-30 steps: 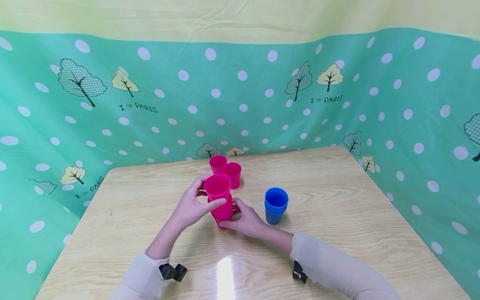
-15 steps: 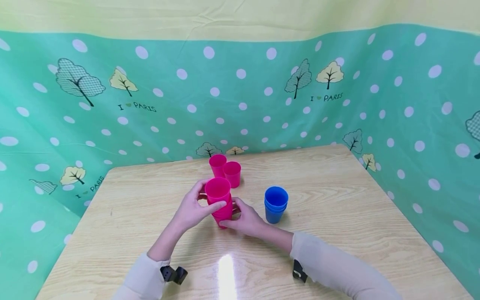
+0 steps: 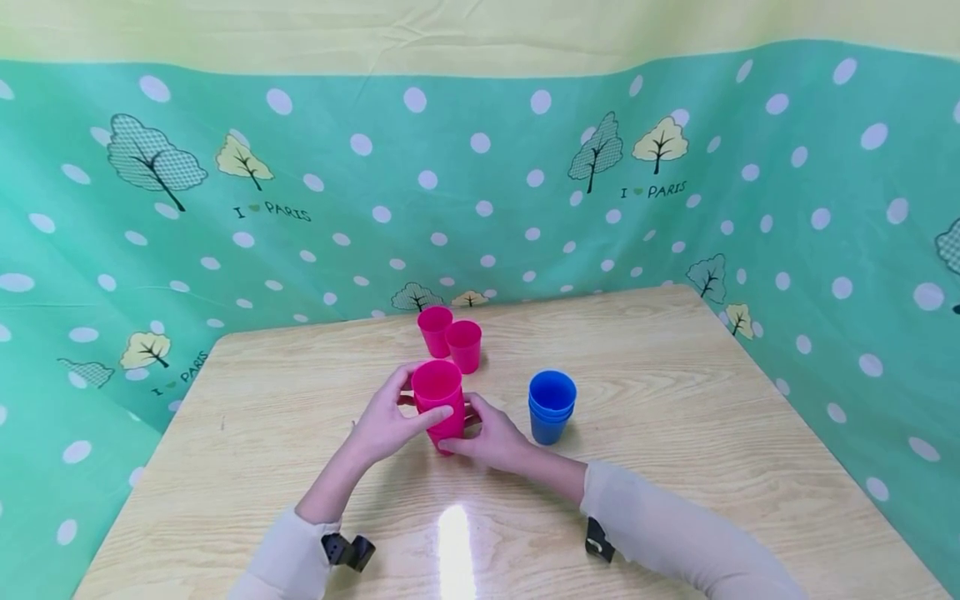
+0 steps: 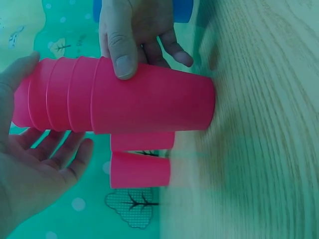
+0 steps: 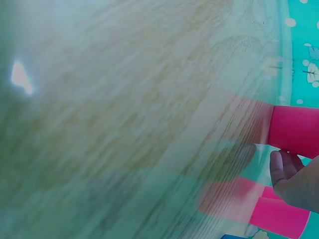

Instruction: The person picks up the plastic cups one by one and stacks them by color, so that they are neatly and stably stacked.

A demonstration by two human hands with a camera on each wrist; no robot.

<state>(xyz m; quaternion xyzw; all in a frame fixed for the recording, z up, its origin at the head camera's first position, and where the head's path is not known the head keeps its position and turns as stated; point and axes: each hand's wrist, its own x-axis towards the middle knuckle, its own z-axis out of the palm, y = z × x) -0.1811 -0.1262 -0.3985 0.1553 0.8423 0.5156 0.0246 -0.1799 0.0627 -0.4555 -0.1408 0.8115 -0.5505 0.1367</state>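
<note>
Several pink cups are nested in one upright stack [image 3: 450, 421] near the middle of the table, their rims showing one above another in the left wrist view. My left hand [image 3: 384, 423] grips the top of this stack, thumb on the near side and fingers behind. Lower down on the right, my right hand [image 3: 491, 437] holds the bottom cup between thumb and fingers. The right wrist view catches part of the right hand [image 5: 296, 181] beside the pink stack [image 5: 296, 129]. Just behind the stack stand two more pink cups, a nearer one [image 3: 467, 350] and a farther one [image 3: 433, 332].
A stack of nested blue cups [image 3: 549, 417] stands upright to the right of my right hand. The wooden table [image 3: 300, 392] ends at the back and right against a green dotted curtain [image 3: 337, 192]. Black wrist cameras sit at both sleeves.
My left hand has lowered slightly, and the top pink cup has sunk deeper into the stack, so the rims sit closer together. The right hand keeps its place on the bottom cup.
</note>
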